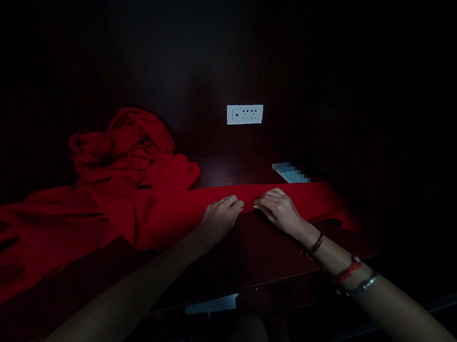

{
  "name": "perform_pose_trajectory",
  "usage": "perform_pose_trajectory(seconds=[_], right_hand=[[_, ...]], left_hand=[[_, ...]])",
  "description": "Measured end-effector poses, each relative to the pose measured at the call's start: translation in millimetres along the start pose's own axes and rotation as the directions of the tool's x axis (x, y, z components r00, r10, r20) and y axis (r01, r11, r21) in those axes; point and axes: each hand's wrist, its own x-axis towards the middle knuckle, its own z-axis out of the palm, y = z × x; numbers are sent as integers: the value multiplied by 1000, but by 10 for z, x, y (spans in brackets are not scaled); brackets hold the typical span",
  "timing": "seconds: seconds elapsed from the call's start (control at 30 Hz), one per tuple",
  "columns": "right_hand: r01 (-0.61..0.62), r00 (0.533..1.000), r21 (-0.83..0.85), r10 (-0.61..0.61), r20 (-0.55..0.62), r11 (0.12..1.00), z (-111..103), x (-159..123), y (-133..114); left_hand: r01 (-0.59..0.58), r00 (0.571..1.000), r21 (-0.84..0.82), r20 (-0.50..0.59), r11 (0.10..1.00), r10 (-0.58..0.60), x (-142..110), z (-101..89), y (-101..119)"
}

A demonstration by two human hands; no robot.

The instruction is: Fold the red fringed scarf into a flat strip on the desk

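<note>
A long red scarf (167, 214) with a fringed end at the left lies across a dark wooden table (264, 255). Its left part is heaped and crumpled towards the back, while a narrow, flatter band runs to the right. My left hand (221, 216), with a ring on one finger, pinches the near edge of that band. Close beside it, my right hand (279, 209) pinches the same edge, fingers curled. A small gap parts the two hands. Bracelets circle my right wrist and forearm. The scarf's right end fades into shadow.
A white wall socket (245, 114) is set in the dark panel behind the table. A flat, pale-blue object (291, 173), partly blurred out, lies just behind the scarf. Below the table's front edge shows a pale flat piece (212, 304). The surroundings are very dark.
</note>
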Motion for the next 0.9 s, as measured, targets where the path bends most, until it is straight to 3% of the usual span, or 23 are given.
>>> perform_pose_trajectory(seconds=[0.6,0.9], right_hand=[[-48,999,108,48,2,993,-28,40,-87],[29,999,60,-30,19,998,-6,63,-134]], left_hand=[[4,1000,-103,-23,995,-6,-47,-90,-89],[21,1000,-164,-14,986,-24,-31,-103,-45]])
